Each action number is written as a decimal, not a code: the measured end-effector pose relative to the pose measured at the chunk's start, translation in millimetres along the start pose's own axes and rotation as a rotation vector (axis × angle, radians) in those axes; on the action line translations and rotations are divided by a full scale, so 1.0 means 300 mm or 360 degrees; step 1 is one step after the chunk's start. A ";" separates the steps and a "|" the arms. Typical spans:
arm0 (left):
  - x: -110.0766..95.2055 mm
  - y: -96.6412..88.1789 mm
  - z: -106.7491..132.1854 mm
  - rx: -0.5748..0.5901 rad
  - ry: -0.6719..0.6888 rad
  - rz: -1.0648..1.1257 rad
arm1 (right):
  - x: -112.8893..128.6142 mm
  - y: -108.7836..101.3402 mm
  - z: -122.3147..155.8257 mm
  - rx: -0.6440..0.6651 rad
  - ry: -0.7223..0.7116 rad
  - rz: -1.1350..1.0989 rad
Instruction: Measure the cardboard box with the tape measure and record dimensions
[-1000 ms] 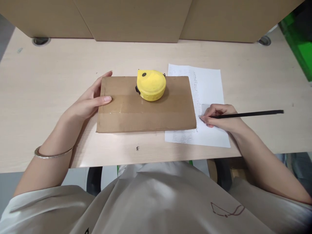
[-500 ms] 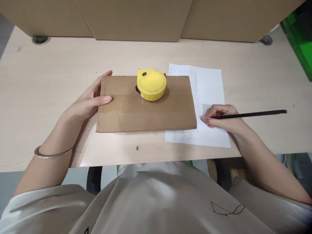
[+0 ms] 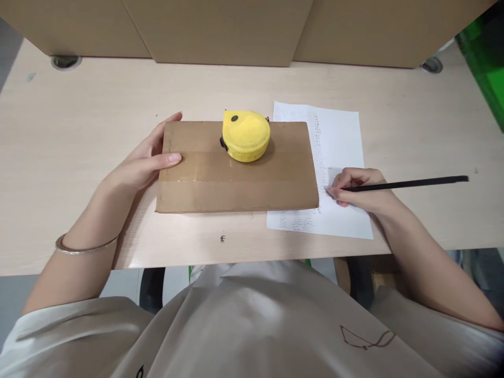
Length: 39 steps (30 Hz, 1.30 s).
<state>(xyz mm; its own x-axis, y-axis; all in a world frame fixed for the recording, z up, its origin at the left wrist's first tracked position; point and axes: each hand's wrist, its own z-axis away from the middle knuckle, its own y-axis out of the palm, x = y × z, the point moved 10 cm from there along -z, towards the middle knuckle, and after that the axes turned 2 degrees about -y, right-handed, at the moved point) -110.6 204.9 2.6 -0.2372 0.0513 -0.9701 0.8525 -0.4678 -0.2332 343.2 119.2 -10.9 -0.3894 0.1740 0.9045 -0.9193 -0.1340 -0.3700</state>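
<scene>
A flat brown cardboard box (image 3: pixel 236 178) lies on the light wooden desk (image 3: pixel 79 121). A yellow tape measure (image 3: pixel 245 134) sits on its far half. My left hand (image 3: pixel 144 160) grips the box's left edge, thumb on top and fingers round the far corner. My right hand (image 3: pixel 360 190) is closed round a long black pencil (image 3: pixel 409 183), its tip on a white sheet of paper (image 3: pixel 338 157) just right of the box. The sheet carries rows of small writing and is partly under the box.
Brown partition panels (image 3: pixel 220 31) stand along the desk's far edge, with a cable grommet (image 3: pixel 65 62) at each back corner. A green object (image 3: pixel 488 79) is at the far right. A small dark mark (image 3: pixel 222 239) shows near the front edge.
Almost nothing has moved. The pencil's far end has shifted slightly right as my right hand works on the paper. My left hand stays on the box.
</scene>
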 end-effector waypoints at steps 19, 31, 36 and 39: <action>-0.010 0.007 -0.001 0.0015 0.0010 -0.0056 | 0.000 -0.002 0.003 0.0008 -0.0059 -0.0014; -0.021 0.005 0.006 0.0036 0.0064 -0.0051 | -0.004 -0.016 0.011 -0.0037 -0.0028 0.0046; -0.015 0.004 0.005 -0.0046 -0.0029 -0.0007 | -0.003 -0.010 0.013 0.0004 -0.0013 0.0043; -0.011 0.003 0.005 -0.0081 -0.0078 0.0018 | -0.003 -0.015 0.011 -0.0018 -0.0010 0.0026</action>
<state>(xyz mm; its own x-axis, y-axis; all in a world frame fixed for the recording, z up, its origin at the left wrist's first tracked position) -109.7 202.9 5.8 -0.2492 0.0024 -0.9685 0.8776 -0.4224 -0.2268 348.0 116.6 -9.2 -0.4039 0.1655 0.8997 -0.9135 -0.1255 -0.3870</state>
